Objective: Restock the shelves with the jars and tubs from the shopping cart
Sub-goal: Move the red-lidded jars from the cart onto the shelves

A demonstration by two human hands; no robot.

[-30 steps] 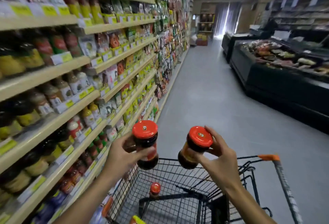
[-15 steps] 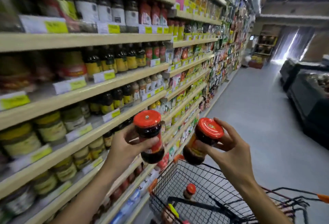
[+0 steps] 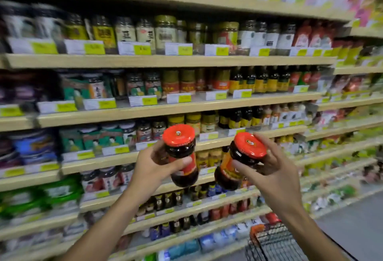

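Observation:
My left hand (image 3: 152,167) grips a dark sauce jar with a red lid (image 3: 179,142), held nearly upright at chest height. My right hand (image 3: 271,169) grips a second red-lidded jar (image 3: 246,146), tilted with its lid toward me and to the right. Both jars hang in the air in front of the wooden shelves (image 3: 165,60), which hold rows of jars and bottles. A corner of the black wire shopping cart (image 3: 271,242) shows at the bottom right, below my right forearm.
Yellow price tags (image 3: 143,49) line every shelf edge. Blue packets (image 3: 207,242) fill the lowest shelf. Grey aisle floor (image 3: 356,225) lies to the right of the cart. The view is blurred by motion.
My view has swung left from the aisle to face the shelves head-on. Both hands kept their jars and stayed raised; the cart has slid to the bottom right corner.

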